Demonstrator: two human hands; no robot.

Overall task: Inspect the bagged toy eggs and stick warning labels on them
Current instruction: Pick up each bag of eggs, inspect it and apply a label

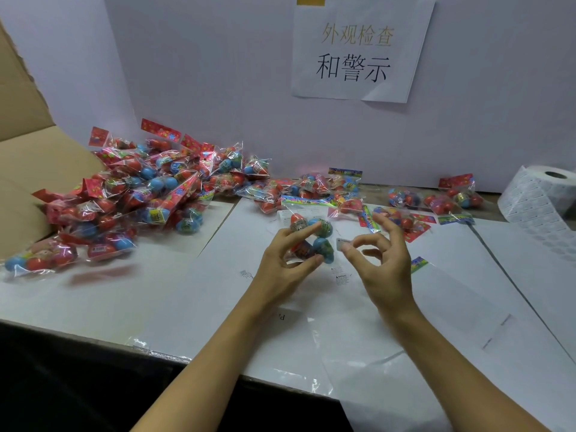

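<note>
My left hand [285, 260] grips the egg bag [311, 241] above the table [174, 294], steadying it w/ its side facing my right hand [378, 263], which pinches a warning label [343, 244] just beside it, ready to stick.

A single wide-angle head view looks forward and steeply down from the person's own standpoint, close over the near edge of the white surface [193, 307]. It faces the pale back wall [218, 73], with both forearms entering from the bottom edge. Straight lines bow toward the frame's borders.
</note>
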